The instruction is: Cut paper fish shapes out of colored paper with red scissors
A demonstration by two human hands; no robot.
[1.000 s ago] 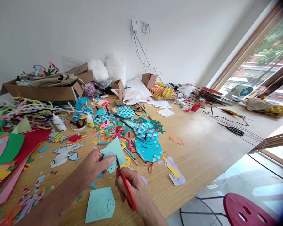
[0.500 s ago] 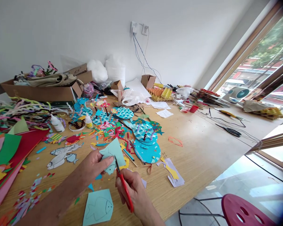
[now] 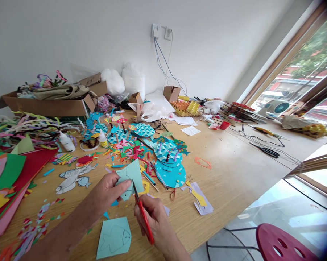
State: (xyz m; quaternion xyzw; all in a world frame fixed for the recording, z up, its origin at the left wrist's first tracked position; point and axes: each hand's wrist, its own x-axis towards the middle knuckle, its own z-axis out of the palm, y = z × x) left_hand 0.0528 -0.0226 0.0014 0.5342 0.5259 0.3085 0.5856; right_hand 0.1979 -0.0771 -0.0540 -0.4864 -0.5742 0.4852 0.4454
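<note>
Between the thumb and fingers of my left hand (image 3: 113, 186) is a light teal sheet of paper (image 3: 135, 172) with a fish outline drawn on it. My right hand (image 3: 155, 217) grips red-handled scissors (image 3: 145, 217), whose blades meet the paper's lower right edge beside my left thumb. Part of the outline is hidden under that thumb. Below my hands, a second teal paper (image 3: 114, 237) with a drawn fish lies flat on the wooden table. White paper fish cutouts (image 3: 72, 179) lie to the left of my left hand.
Blue discs (image 3: 170, 174) with wavy paper stand beyond my hands, near pens (image 3: 158, 175) and colourful scraps. Glue bottles (image 3: 67, 142), pipe cleaners and a cardboard box (image 3: 44, 107) are at the back left. Black scissors (image 3: 265, 149) lie right; a red stool (image 3: 283, 243) stands below the table edge.
Hardly anything differs. The view has shifted very slightly; both hands keep the same hold on the paper and the scissors.
</note>
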